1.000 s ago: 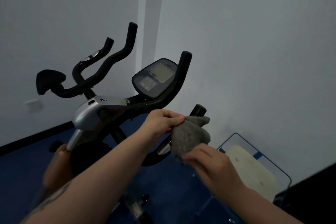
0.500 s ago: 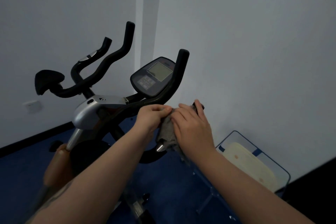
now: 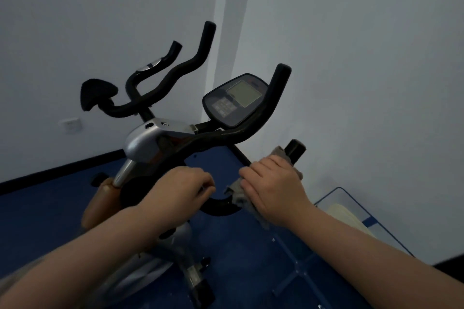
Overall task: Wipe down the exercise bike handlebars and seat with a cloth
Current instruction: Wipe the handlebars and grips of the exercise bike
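Here the right hand [image 3: 273,190] has its fingers [image 3: 253,170] curled over the grey cloth [image 3: 236,194], wrapping it round the nearest handlebar [image 3: 296,150] (presumably so a single slide cleans all round it); the left hand [image 3: 180,190] closes on the same bar's low bend, probably to steady the bike; counted: one cloth, four black bar ends, one console [image 3: 236,99]; the seat is out of view.
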Available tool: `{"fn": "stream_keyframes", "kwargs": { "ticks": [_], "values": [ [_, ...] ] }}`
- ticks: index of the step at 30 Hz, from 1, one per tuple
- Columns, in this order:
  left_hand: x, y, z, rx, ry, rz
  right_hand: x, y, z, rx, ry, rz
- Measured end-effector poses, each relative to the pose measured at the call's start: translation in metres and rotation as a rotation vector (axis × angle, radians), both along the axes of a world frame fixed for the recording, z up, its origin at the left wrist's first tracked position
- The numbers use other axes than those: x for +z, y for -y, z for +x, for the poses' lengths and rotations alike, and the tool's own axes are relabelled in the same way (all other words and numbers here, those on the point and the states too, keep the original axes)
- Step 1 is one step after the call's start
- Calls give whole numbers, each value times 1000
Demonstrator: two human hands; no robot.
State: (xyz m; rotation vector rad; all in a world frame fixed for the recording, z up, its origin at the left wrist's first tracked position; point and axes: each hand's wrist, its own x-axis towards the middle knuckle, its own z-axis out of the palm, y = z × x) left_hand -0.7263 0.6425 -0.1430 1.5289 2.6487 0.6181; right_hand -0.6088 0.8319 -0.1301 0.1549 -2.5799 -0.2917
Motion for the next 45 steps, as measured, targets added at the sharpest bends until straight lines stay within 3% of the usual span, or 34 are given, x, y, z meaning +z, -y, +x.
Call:
{"fn": "stream_keyframes", "kwargs": {
  "ticks": [2, 5, 10, 14, 16, 20, 23, 28, 34, 37, 39, 41, 45],
  "values": [
    [-1, 6, 0, -57, -89, -47, -9, 25, -10, -48, -72, -44],
    [1, 13, -3, -115, -87, -73, -19, 50, -18, 38, -26, 28],
    [-3, 34, -13, -193, -53, -120, 10, -17, -6, 172, 42, 152],
    [-8, 39, -10, -199, -46, 30, -10, 4, -9, -31, -112, -47],
    [-11, 40, -9, -167, -5, 149, -27, 27, -14, -25, -150, -95],
    [-17, 46, -8, -152, 50, 263, -1, -4, -15, 244, 20, 169],
    [-20, 46, -8, -148, 54, 294, 31, -44, -11, 242, 62, 336],
    [-23, 44, -8, -123, 36, 326, -12, 15, -8, -94, -111, -100],
    [-15, 44, -10, -148, 49, 216, 29, -26, -7, 134, 95, 214],
    [-8, 47, -10, -146, -44, 214, 25, -8, 0, -120, 79, 98],
    [-9, 52, -8, -61, -138, 238, 6, 33, -8, -201, 125, -3],
    [-17, 58, -7, 100, -178, 292, -4, 71, -21, -180, 247, 56],
    [-32, 64, -3, 306, -112, 403, -5, 76, -22, -82, 514, 120]
  ]
}}
